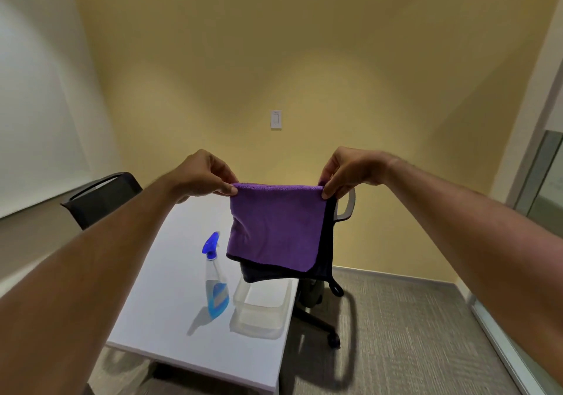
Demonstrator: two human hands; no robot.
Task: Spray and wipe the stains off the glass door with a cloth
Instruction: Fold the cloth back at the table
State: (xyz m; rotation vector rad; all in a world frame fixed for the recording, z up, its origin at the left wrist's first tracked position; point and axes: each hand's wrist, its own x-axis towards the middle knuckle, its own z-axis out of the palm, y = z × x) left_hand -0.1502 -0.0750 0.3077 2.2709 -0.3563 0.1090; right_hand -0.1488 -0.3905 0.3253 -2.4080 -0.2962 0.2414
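yellow-walled room, white table [170,272] with spray bottle [215,282], both hands' grip pinching folded purple cloth [274,227] corners above

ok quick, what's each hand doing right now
Left hand: closed, pinching the top left corner of the purple cloth.
Right hand: closed, pinching its top right corner.

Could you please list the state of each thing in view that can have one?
Purple cloth: folded over, hanging in the air above the table.
Left hand: pinching the cloth's top left corner.
Right hand: pinching the top right corner.
Spray bottle: upright on the table, partly full.
Clear container: open, empty.
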